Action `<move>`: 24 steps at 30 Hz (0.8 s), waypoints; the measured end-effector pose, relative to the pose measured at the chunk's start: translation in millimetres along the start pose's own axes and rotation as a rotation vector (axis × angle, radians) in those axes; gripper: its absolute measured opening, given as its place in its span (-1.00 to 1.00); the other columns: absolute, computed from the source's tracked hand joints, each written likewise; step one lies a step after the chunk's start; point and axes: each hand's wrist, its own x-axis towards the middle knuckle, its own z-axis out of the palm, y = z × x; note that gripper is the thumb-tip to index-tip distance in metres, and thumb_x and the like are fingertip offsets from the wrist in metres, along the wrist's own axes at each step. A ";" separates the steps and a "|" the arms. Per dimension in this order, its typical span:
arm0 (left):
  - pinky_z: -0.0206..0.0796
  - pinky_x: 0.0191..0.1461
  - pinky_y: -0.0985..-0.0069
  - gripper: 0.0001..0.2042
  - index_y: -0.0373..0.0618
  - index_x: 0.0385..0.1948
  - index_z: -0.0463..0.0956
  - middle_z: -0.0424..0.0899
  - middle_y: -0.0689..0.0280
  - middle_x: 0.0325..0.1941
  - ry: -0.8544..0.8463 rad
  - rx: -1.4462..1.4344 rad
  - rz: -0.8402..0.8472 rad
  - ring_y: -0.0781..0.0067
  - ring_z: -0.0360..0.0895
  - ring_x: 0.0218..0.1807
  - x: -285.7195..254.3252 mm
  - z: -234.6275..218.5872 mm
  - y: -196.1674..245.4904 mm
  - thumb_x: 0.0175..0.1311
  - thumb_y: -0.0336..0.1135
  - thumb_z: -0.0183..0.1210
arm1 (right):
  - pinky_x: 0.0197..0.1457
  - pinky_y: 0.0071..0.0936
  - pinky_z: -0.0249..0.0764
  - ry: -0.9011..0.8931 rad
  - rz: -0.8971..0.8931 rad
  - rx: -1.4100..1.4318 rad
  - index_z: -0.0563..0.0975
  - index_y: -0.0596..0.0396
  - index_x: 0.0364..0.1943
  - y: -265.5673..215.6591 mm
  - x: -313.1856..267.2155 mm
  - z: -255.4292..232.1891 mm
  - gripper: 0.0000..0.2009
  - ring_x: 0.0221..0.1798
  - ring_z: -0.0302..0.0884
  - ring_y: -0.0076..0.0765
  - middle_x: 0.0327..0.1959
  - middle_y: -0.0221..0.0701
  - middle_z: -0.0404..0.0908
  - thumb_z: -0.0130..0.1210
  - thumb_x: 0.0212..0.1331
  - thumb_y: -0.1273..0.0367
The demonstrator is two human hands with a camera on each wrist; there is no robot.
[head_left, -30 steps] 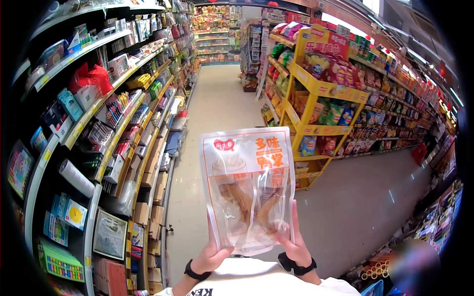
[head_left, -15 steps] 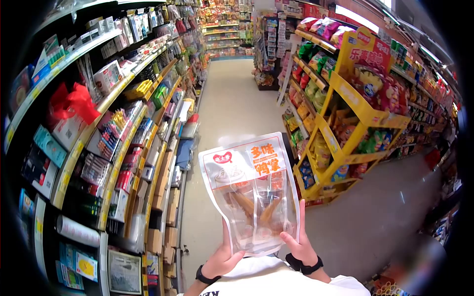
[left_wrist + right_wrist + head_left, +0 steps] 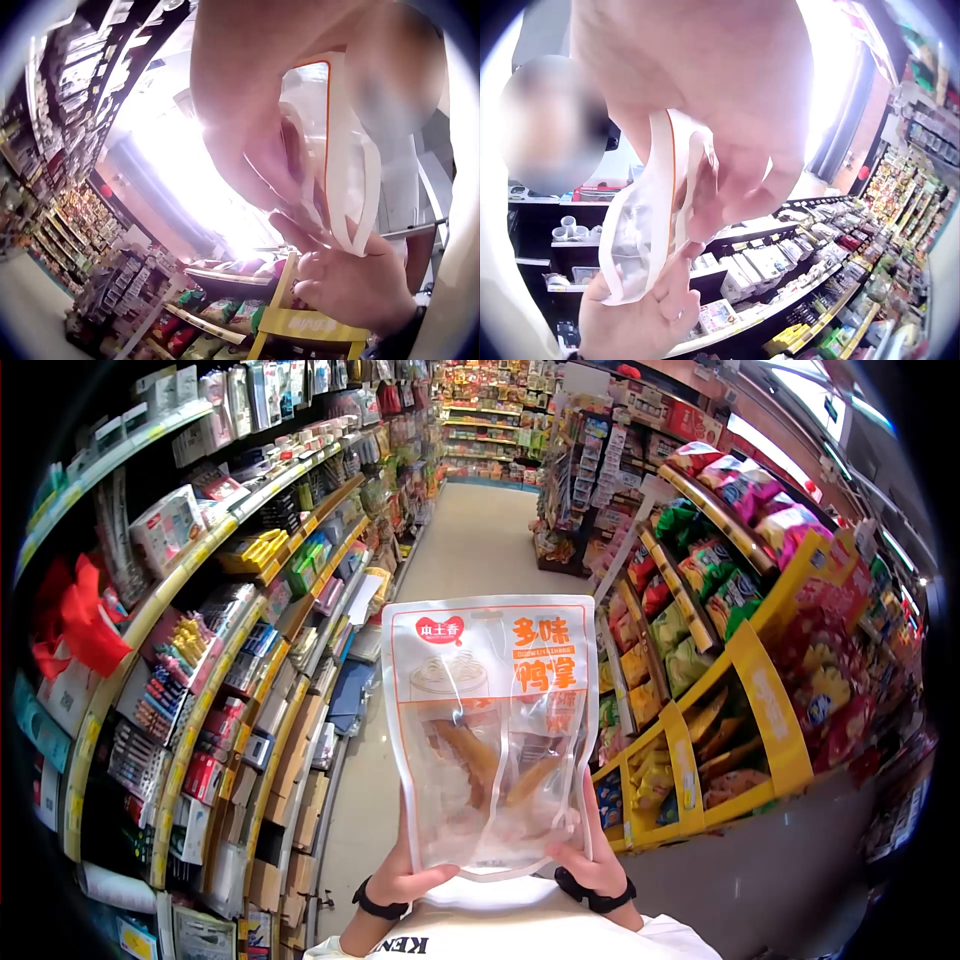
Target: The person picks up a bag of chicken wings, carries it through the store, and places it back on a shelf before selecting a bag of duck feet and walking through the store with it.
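A clear, white-edged food pouch with orange print and a red heart-shaped logo is held upright in the head view, brown pieces showing through its window. My left hand grips its lower left edge, thumb on the front. On the lower right edge my right hand pinches it, thumb in front and fingers behind. The left wrist view shows the pouch's white edge beside the near hand. In the right wrist view the pouch lies between both hands.
Stationery shelves run along the left. A yellow rack of snack bags stands close on the right, with shelved snacks beside it. The tiled aisle floor stretches ahead between them to far shelves.
The yellow rack and snack shelves appear larger and nearer on the right. Both hands keep their grip on the pouch, which now looks slightly larger and straighter than half a second ago.
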 end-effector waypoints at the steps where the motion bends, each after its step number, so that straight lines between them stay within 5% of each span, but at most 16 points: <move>1: -0.13 0.30 0.36 -0.03 -0.16 0.25 -0.58 -0.08 0.09 0.33 0.024 -0.102 0.016 0.25 0.04 0.30 11.7 -6.9 -6.3 -0.11 -0.66 0.05 | 0.24 -0.52 -0.07 0.023 -0.031 0.004 -0.35 0.09 0.30 4.7 13.6 -4.1 -0.15 0.25 0.02 -0.33 0.26 -0.14 0.05 -0.02 0.01 0.61; 3: -0.11 0.29 0.33 -0.03 -0.14 0.23 -0.65 0.06 0.10 0.28 0.074 -0.098 0.052 0.23 0.15 0.24 40.7 -22.5 -18.3 -0.08 -0.71 0.01 | 0.26 -0.51 -0.11 0.020 -0.060 0.033 -0.34 0.07 0.30 9.7 44.6 -15.1 -0.11 0.33 -0.13 -0.34 0.34 -0.17 -0.18 0.03 -0.02 0.60; 9: -0.11 0.28 0.34 -0.05 -0.15 0.17 -0.76 0.04 0.07 0.27 -0.100 0.194 0.154 0.22 0.22 0.21 146.0 -85.3 -21.5 0.04 -0.65 -0.01 | 0.31 -0.45 -0.19 0.060 -0.038 0.047 -0.37 0.06 0.30 32.4 146.8 -34.5 -0.07 0.37 -0.21 -0.30 0.36 -0.15 -0.25 0.08 -0.06 0.59; 12: -0.06 0.26 0.35 -0.07 -0.17 0.17 -0.75 -0.01 0.05 0.28 -0.059 0.272 0.065 0.23 0.25 0.19 193.5 -129.2 -15.0 0.05 -0.66 -0.02 | 0.34 -0.41 -0.28 -0.013 -0.099 0.177 -0.41 0.05 0.29 41.9 206.7 -38.4 0.04 0.39 -0.31 -0.28 0.36 -0.14 -0.33 0.19 -0.16 0.52; 14: 0.00 0.23 0.35 -0.10 -0.18 0.20 -0.68 -0.03 0.07 0.29 -0.025 0.188 0.077 0.26 0.22 0.21 218.8 -157.5 -14.7 0.05 -0.66 -0.03 | 0.35 -0.38 -0.37 -0.004 -0.087 0.198 -0.45 0.06 0.28 39.4 251.9 -35.9 0.14 0.41 -0.41 -0.23 0.36 -0.13 -0.41 0.28 -0.24 0.34; 16: -0.04 0.26 0.37 -0.15 -0.15 0.27 -0.44 0.11 0.19 0.21 0.165 0.164 0.039 0.34 0.19 0.20 250.3 -185.6 -7.5 -0.03 -0.74 -0.04 | 0.36 -0.35 -0.42 -0.075 -0.270 0.265 -0.45 0.14 0.27 41.9 301.7 -38.9 0.16 0.41 -0.44 -0.19 0.36 -0.10 -0.42 0.27 -0.24 0.13; 18: -0.05 0.27 0.37 -0.12 -0.15 0.27 -0.45 -0.02 0.17 0.29 0.110 0.195 0.043 0.33 0.16 0.22 281.5 -214.2 -2.6 -0.03 -0.68 0.03 | 0.36 -0.33 -0.45 -0.051 -0.267 0.143 -0.40 0.25 0.26 47.1 338.1 -45.9 0.15 0.42 -0.46 -0.15 0.36 -0.09 -0.42 0.17 -0.19 -0.07; 21: -0.40 0.36 0.41 -0.03 -0.28 0.25 -0.48 -0.39 0.08 0.37 0.036 0.324 0.063 0.30 -0.35 0.39 317.0 -244.0 -4.8 -0.07 -0.46 0.20 | 0.37 -0.30 -0.44 -0.011 -0.220 0.076 -0.26 0.35 0.25 57.5 385.3 -53.8 0.13 0.42 -0.42 -0.17 0.36 -0.10 -0.32 -0.03 -0.16 -0.28; 24: -0.40 0.36 0.41 0.00 -0.29 0.24 -0.50 -0.38 0.08 0.37 0.011 0.100 -0.119 0.32 -0.37 0.39 349.4 -265.2 -6.3 -0.07 -0.42 0.23 | 0.38 -0.30 -0.42 -0.018 -0.190 0.124 -0.19 0.38 0.25 79.2 432.6 -70.6 0.08 0.41 -0.36 -0.18 0.35 -0.09 -0.24 -0.08 -0.12 -0.28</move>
